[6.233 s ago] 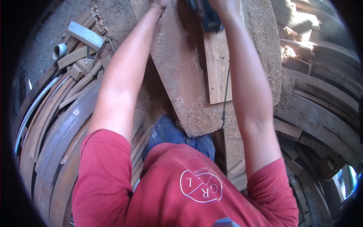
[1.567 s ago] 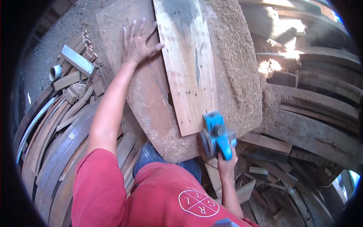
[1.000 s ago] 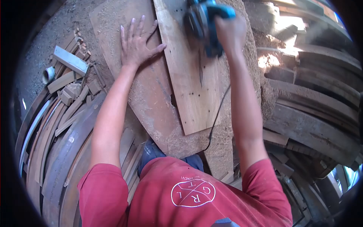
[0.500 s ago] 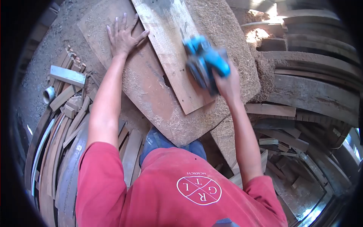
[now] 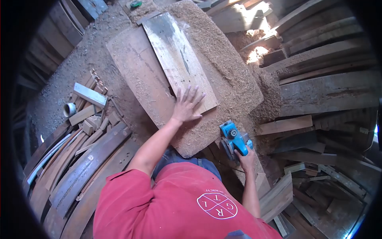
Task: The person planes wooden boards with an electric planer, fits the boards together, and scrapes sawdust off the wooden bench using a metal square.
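board [image 5: 177, 65] is supported on the counter [image 5: 137, 79], its near end touched by the left hand [image 5: 185, 107], fingers spread; the planer [image 5: 235, 140], apart from the board, is gripped by the right hand's [image 5: 248, 160] curled fingers.

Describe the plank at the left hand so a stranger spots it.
Find the big brown board, strewn with shavings. On it lies a narrower plank, the spread left hand at its near end. Dark staining towards its far end distinguishes it from the curved timbers at left.
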Available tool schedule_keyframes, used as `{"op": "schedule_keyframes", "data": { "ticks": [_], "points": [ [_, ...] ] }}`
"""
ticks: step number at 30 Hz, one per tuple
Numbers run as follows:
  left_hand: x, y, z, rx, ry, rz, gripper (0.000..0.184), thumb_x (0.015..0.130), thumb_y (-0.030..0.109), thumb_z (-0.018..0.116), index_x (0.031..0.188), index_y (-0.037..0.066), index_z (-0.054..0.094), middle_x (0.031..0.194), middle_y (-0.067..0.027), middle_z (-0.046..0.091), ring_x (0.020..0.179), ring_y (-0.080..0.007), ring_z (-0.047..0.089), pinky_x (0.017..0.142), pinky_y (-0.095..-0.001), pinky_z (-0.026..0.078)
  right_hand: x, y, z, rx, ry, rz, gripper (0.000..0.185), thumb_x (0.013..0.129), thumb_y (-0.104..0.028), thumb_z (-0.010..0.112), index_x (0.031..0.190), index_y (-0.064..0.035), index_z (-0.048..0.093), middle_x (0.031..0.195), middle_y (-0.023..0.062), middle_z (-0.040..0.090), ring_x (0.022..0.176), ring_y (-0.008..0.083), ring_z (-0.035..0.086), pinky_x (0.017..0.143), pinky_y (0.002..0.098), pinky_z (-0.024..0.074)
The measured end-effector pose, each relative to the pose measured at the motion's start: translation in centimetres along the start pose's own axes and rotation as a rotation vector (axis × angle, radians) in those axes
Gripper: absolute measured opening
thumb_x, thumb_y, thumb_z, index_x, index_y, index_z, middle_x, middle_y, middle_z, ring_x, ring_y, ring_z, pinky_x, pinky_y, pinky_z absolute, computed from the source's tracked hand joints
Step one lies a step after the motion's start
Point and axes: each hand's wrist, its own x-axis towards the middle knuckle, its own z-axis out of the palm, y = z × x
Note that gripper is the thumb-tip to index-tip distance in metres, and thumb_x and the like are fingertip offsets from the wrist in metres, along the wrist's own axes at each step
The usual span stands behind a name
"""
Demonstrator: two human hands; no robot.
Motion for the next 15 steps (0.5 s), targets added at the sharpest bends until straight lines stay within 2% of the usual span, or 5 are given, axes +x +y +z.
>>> {"op": "schedule_keyframes", "data": {
  "ticks": [5, 9, 11, 14, 15],
  "points": [
    [-2.2, 1.3, -1.3, 0.344, 0.381, 0.024, 0.129, 0.058, 0.077, 0.083, 0.166, 0.04, 0.022, 0.176, -0.0128, 0.007, 0.16, -0.0449, 0.0, 0.119, -0.0809, 0.003, 0.6, 2.8, 0.4, 0.035, 0.034, -0.103, 0.034, 0.08, -0.021, 0.086, 0.106, -0.0021, 0.073, 0.092, 0.0204, 0.074, 0.088, 0.0364, 0.073, 0.079, 0.0443, 0.0549],
    [-7.0, 5.7, -10.1, 0.14, 0.605, -0.376, 0.136, 0.058, 0.073, 0.087, 0.168, 0.028, 0.021, 0.174, -0.0185, 0.013, 0.157, -0.0476, 0.016, 0.122, -0.068, 0.024, 1.1, 3.2, 0.5, 0.029, 0.02, -0.14, 0.034, 0.08, -0.019, 0.085, 0.107, -0.0025, 0.073, 0.095, 0.0206, 0.075, 0.091, 0.0368, 0.073, 0.082, 0.0442, 0.0547],
    [-7.4, 8.7, -14.0, 0.064, 0.749, -0.548, 0.131, 0.069, 0.062, 0.089, 0.169, 0.019, 0.015, 0.163, -0.026, 0.036, 0.144, -0.0458, 0.045, 0.114, -0.0601, 0.043, 1.0, 3.4, 0.5, 0.035, 0.034, -0.176, 0.033, 0.08, -0.019, 0.084, 0.106, -0.0025, 0.073, 0.095, 0.0215, 0.075, 0.092, 0.0387, 0.073, 0.082, 0.0453, 0.0546],
    [-6.6, 8.5, -17.4, -1.514, 0.814, -0.715, 0.075, 0.094, 0.021, 0.079, 0.153, -0.001, 0.037, 0.118, -0.0173, 0.072, 0.099, -0.0326, 0.075, 0.091, -0.0466, 0.061, 1.6, 3.7, 0.5, 0.028, 0.042, -0.236, 0.031, 0.08, -0.019, 0.084, 0.103, -0.0023, 0.072, 0.095, 0.0227, 0.074, 0.093, 0.0413, 0.072, 0.082, 0.0471, 0.0546],
    [-6.3, 8.3, -18.0, -1.499, 0.847, -0.698, 0.075, 0.094, 0.021, 0.079, 0.153, -0.001, 0.037, 0.118, -0.0173, 0.072, 0.099, -0.0326, 0.075, 0.091, -0.0466, 0.061, 1.8, 4.0, 0.6, 0.02, 0.039, -0.237, 0.03, 0.08, -0.019, 0.083, 0.102, -0.002, 0.072, 0.095, 0.023, 0.074, 0.093, 0.0419, 0.072, 0.082, 0.0477, 0.0546]
  ]
}}
